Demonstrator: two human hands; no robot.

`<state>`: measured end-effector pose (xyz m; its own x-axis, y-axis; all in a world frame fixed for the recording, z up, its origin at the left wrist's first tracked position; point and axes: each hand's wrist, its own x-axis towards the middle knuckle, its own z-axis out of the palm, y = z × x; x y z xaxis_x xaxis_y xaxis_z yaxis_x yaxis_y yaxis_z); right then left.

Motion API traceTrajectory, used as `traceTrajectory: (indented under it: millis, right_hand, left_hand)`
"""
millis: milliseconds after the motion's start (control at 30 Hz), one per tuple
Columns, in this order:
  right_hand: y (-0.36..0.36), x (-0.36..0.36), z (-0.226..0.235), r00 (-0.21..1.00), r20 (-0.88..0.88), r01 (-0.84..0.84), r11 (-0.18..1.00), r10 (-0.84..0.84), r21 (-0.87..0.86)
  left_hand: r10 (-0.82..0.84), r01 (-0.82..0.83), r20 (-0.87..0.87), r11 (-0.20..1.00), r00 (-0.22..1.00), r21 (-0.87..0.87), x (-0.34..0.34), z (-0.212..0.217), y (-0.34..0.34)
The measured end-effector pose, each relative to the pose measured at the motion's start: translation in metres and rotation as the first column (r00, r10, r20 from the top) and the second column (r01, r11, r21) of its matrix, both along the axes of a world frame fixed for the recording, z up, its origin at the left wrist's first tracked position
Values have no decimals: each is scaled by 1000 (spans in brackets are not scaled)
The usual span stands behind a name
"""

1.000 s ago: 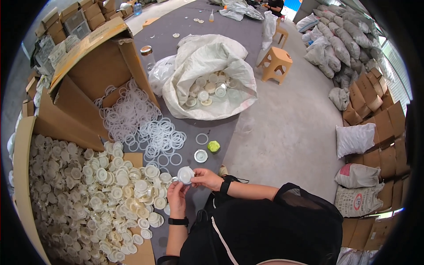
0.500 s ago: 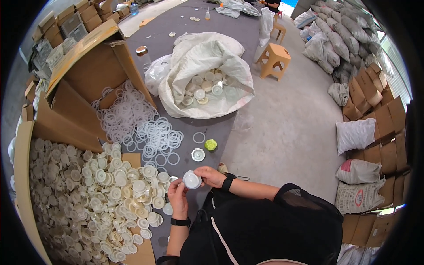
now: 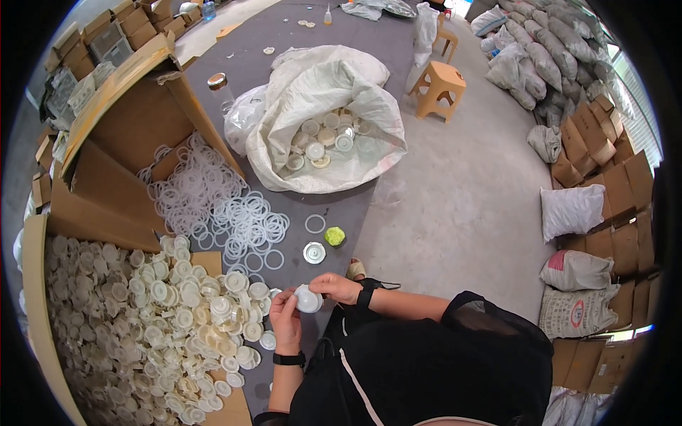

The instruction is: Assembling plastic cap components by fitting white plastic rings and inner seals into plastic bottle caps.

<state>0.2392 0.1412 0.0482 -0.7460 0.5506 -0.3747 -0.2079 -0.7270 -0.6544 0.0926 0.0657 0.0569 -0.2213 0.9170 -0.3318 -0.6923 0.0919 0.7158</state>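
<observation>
Two hands meet over one white plastic cap (image 3: 308, 299), held low and central in the view above the dark grey floor mat (image 3: 369, 42). Left hand (image 3: 286, 319) — black band at the wrist, fingers curled up against the cap's left rim. Right hand (image 3: 335, 287) — black watch at the wrist, fingers closed over the cap's upper right edge, thumb pressing its face. Cap is round, with no long axis to speak of; it sits between the two sets of fingertips, touching both, its broad face turned up toward the camera. Neither hand is clearly nearer. Whether a ring is already seated inside it cannot be told. To the left, just beside the left hand: heap of white caps (image 3: 142, 319) on flattened cardboard (image 3: 234, 408). Ahead on the mat: loose clear sealing rings (image 3: 234, 220), one metal lid (image 3: 314, 252), one small yellow-green piece (image 3: 334, 236). Further ahead — open white sack (image 3: 334, 85) holding more lids, tan plastic stool (image 3: 440, 84). At right: stacked cartons and filled bags (image 3: 572, 209).
</observation>
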Motion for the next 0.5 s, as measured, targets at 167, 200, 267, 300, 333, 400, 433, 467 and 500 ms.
traceTrajectory:
  millis: [167, 200, 267, 300, 333, 400, 433, 467, 500]
  right_hand:
    - [5, 2, 5, 992, 42, -124, 984, 120, 127]
    - [6, 2, 1, 992, 42, -123, 984, 118, 127]
    - [9, 2, -7, 985, 36, -170, 964, 166, 204]
    - [9, 2, -10, 986, 35, -168, 964, 164, 204]
    - [10, 2, -10, 986, 91, -150, 975, 137, 166]
    - [11, -1, -14, 983, 145, -134, 982, 115, 131]
    - [12, -2, -21, 973, 194, -141, 987, 123, 82]
    - [13, -2, -28, 961, 241, -147, 989, 135, 34]
    - [12, -4, -38, 962, 240, -146, 989, 134, 36]
  left_hand:
    - [-17, 50, 254, 991, 967, -121, -5, -1, 5]
    - [-31, 76, 313, 988, 949, -134, -5, 0, 7]
    - [-47, 107, 369, 984, 928, -144, -6, -1, 11]
    - [-51, 109, 322, 980, 945, -164, -5, -5, 12]
    - [-53, 106, 274, 977, 960, -184, -6, -9, 13]
    - [-76, 83, 37, 962, 996, -262, -12, -24, 11]
    - [-122, 51, -195, 942, 973, -333, -15, -30, 11]
    - [-123, 52, -197, 942, 973, -331, -20, -31, 10]
    - [-135, -19, -541, 963, 830, -270, -26, -32, 9]
